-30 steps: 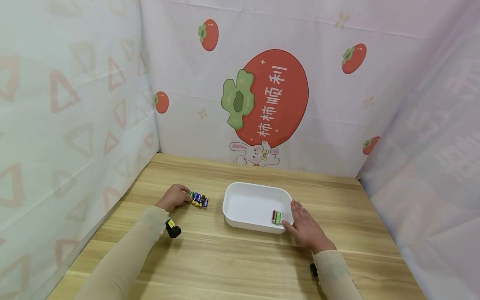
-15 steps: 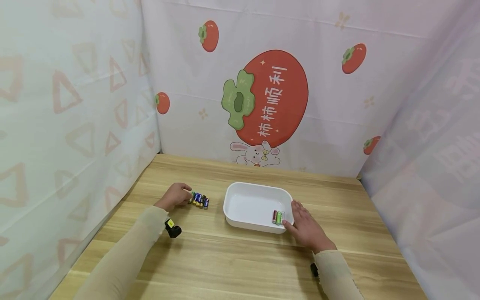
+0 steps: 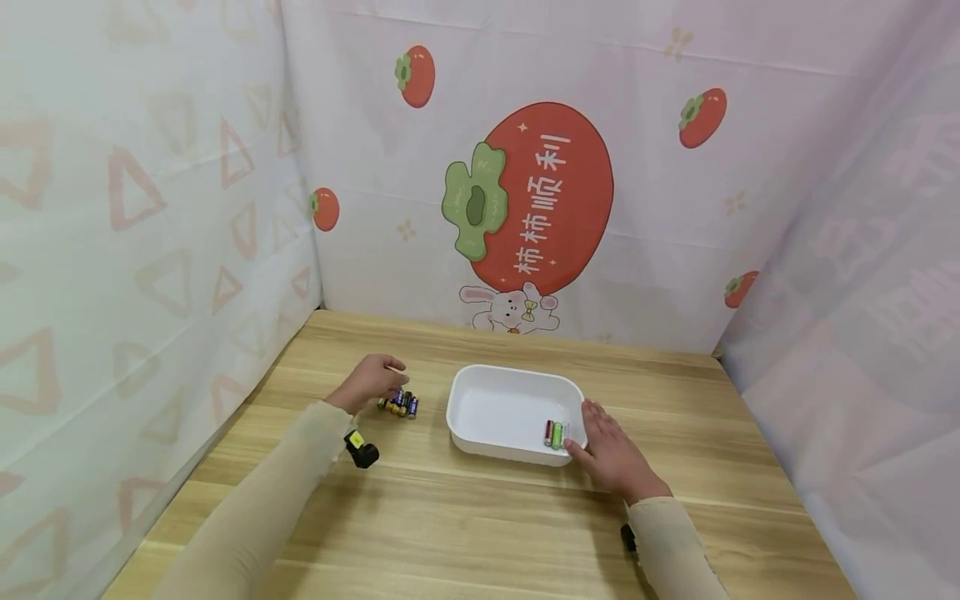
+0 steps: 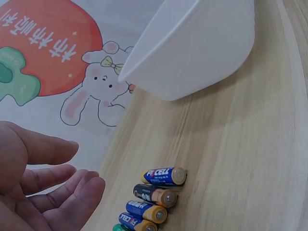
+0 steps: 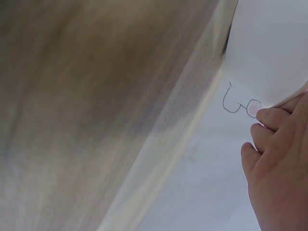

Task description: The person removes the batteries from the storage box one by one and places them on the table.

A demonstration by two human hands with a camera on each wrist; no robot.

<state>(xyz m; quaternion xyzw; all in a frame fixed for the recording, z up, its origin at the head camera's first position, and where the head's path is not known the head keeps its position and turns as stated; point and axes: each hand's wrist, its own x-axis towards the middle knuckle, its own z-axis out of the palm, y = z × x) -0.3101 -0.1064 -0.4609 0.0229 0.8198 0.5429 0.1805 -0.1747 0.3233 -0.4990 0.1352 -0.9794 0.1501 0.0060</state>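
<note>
My left hand [image 3: 372, 379] hovers over a row of batteries [image 3: 412, 407] on the table, left of the white tray [image 3: 495, 454]. In the left wrist view its thumb and fingers are apart, with nothing visible between them. The row there includes a blue battery [image 4: 163, 176], a black and copper-coloured battery [image 4: 155, 195] and a partly cut-off green battery [image 4: 120, 227]. My right hand [image 3: 617, 458] rests against the tray's right end, fingers extended along the outside and thumb at the near corner's rim. Inside the tray, near that corner, lie a red battery [image 3: 549, 433], a green battery [image 3: 557, 435] and a pale one.
The wood-grain table [image 3: 465, 533] extends in front of and around the tray. A printed cloth backdrop [image 3: 645, 250] stands along the back edge, with cloth walls at left and right. A black wrist camera [image 3: 362, 450] is strapped under the left sleeve.
My left hand has risen from the left end of the battery row and moved right and slightly away, now over the row. The right hand and tray have stayed put.
</note>
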